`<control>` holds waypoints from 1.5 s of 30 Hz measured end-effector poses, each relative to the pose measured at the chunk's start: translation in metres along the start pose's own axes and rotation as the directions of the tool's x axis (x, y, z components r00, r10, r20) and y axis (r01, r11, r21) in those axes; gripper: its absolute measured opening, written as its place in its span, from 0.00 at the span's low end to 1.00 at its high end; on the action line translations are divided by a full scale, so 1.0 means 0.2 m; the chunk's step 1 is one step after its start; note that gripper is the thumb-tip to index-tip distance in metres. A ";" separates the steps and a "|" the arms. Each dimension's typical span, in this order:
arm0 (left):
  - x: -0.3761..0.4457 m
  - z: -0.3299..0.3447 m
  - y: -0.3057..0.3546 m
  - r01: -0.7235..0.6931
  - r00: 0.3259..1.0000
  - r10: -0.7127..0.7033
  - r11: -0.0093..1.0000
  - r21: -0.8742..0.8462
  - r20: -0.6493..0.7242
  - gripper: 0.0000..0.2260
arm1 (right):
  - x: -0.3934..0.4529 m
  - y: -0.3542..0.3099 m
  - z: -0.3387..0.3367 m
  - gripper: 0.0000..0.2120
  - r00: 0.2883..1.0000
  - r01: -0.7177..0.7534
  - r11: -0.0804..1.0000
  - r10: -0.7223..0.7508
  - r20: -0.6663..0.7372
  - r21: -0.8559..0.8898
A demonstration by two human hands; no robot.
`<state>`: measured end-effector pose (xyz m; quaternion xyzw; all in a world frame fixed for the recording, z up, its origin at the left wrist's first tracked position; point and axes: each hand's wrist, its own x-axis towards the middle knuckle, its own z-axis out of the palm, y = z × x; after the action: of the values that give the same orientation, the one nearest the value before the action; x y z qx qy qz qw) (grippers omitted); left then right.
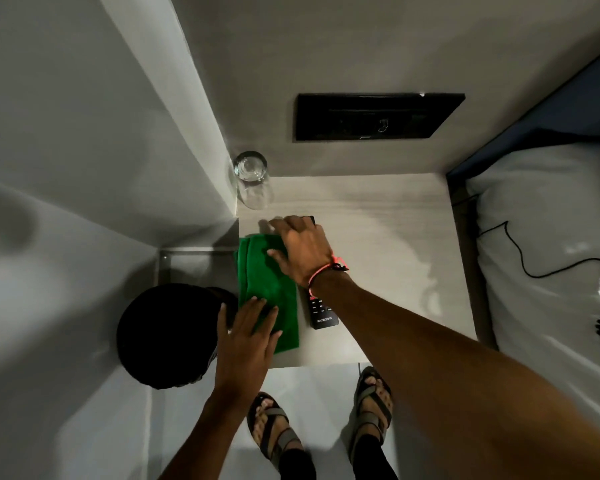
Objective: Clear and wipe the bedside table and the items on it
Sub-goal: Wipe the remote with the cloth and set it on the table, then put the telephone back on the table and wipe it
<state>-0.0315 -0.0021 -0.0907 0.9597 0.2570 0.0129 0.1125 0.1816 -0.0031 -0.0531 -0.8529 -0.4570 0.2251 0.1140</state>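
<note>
L hand (248,336) flat on green cloth (274,289); R hand (300,247) grips remote (323,315) (far end).

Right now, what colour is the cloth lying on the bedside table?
Bright green. The cloth shows best in the head view, under the left hand.

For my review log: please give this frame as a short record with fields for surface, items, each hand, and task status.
surface: bedside table
items: green cloth, remote, glass in the back left corner
left hand: flat on the cloth's near end
right hand: over the remote's far end, thumb on the cloth; grip unclear
status: table not yet cleared
</note>
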 end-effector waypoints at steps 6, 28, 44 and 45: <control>0.24 -0.31 0.06 0.025 0.997 -0.018 0.996 0.089 -0.075 0.30 | -0.19 0.18 -0.23 0.36 0.983 -0.093 0.975 0.058 -0.173 -0.199; 0.72 -1.06 1.93 -0.777 0.626 0.743 0.621 -0.107 -0.237 0.26 | -1.84 1.03 -1.21 0.31 0.216 -0.801 0.533 0.682 -0.698 0.273; 0.77 -0.51 3.09 -0.446 0.566 0.640 0.768 -0.460 0.520 0.26 | -2.40 1.77 -0.96 0.28 -0.359 -0.315 -0.126 0.933 0.004 0.941; 0.77 -0.49 3.11 -0.461 0.541 0.619 0.785 -0.415 0.570 0.25 | -2.39 1.79 -0.94 0.27 -0.339 -0.296 -0.137 0.940 0.030 0.945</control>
<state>0.3995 -0.4295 0.1374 0.9082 -0.1159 -0.2769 0.2917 0.3053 -0.5977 0.1018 -0.7660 0.4923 -0.0620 0.4088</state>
